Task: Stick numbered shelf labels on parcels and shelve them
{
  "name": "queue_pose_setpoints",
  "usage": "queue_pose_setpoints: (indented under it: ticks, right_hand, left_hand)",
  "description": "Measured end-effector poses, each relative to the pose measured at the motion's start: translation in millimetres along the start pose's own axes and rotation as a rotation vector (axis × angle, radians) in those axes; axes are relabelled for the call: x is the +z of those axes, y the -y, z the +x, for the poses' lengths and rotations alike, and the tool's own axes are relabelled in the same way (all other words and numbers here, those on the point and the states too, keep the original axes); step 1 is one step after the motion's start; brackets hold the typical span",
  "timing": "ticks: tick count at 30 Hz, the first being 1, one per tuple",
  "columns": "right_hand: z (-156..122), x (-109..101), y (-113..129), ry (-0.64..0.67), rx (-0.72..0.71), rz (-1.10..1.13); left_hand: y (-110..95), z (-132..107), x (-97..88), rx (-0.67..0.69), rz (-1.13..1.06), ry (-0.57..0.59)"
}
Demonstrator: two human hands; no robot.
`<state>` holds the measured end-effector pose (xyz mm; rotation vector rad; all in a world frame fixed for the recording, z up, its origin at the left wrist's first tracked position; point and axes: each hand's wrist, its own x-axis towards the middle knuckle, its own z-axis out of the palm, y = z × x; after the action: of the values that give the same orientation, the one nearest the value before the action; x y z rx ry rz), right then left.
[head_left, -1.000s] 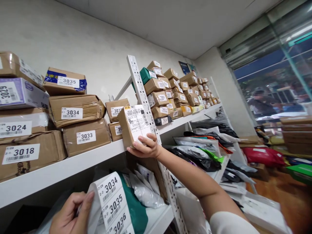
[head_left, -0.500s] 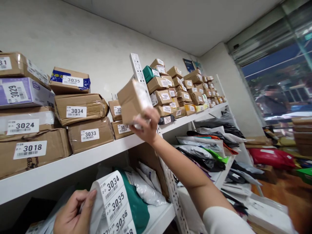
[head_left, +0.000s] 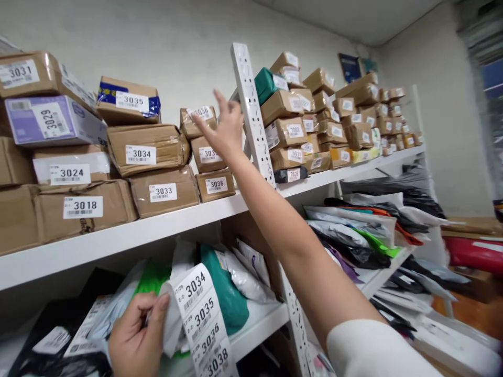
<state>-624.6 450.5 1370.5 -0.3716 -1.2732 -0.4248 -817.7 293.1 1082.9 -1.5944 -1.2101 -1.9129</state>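
Shelving step, seemingly: right hand (head_left: pixel 225 128) empty, fingers spread beside box (head_left: pixel 187 125); left hand (head_left: pixel 135 332) pinches label strip (head_left: pixel 204 319). Next move likely needs care not to nudge box.

Label strip (head_left: pixel 206 319) in my left hand (head_left: pixel 137 332): 3034, 3035, 3036, 3038 legible. Left on upper shelf (head_left: pixel 157 232), brown box (head_left: pixel 51 73) says 3031; purple box (head_left: pixel 23 125), 3029; white-banded box (head_left: pixel 98 157), 3024; bottom box (head_left: pixel 113 209), 3018. Next stack, top down: blue-banded box (head_left: pixel 110 99), 3035; creased box (head_left: pixel 168 152), 3034; lower box (head_left: pixel 135 193), 3033. Near my right hand (head_left: pixel 223 125): top box (head_left: pixel 188 125), 3038; middle box (head_left: pixel 210 166), 303, last digit unreadable; lowest box (head_left: pixel 216 185), 3036.
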Motion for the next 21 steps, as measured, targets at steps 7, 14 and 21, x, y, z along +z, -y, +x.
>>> queue_pose_setpoints:
  ticks: [7, 14, 21]
  right_hand:
    - [-204.5, -106.7, 39.6, 0.935, 0.238, 0.942]
    - [-331.8, -144.7, 45.1, 0.589, 1.14, 1.277]
    - [-388.6, -217.8, -7.6, 0.421, 1.474, 1.196]
  left_hand:
    - [1.7, -45.7, 22.0, -0.229, -0.175, -0.092]
    - [-21.3, -91.6, 75.5, -0.484, -0.298, 0.175]
    - [-24.7, -129.1, 63.8, -0.145, -0.058, 0.454]
